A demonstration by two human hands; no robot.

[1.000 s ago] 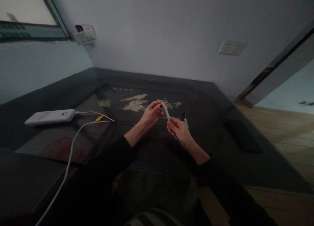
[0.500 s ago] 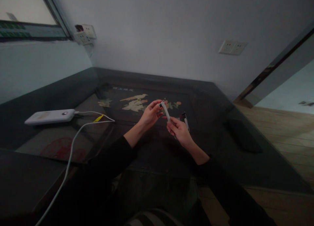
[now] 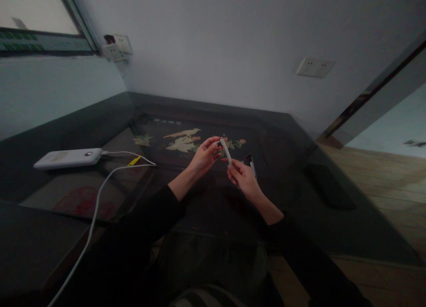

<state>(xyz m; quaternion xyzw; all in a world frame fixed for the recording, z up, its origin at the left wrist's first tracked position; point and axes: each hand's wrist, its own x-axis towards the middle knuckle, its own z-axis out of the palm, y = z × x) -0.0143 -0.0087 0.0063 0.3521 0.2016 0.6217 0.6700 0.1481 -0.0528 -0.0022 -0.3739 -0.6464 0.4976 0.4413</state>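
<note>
A slim white pen (image 3: 226, 151) is held upright over the dark glass-topped table (image 3: 293, 200). My right hand (image 3: 244, 178) grips its lower part. The fingertips of my left hand (image 3: 204, 155) pinch its dark upper tip. Two more pens (image 3: 250, 163) with dark caps lie on the table just right of my right hand.
A white power bank (image 3: 68, 158) lies at the left with a white cable (image 3: 96, 205) running off the near edge. A dark flat object (image 3: 328, 186) rests at the right. Painted birds and flowers (image 3: 184, 140) show under the glass. Wall sockets (image 3: 314, 66) sit behind.
</note>
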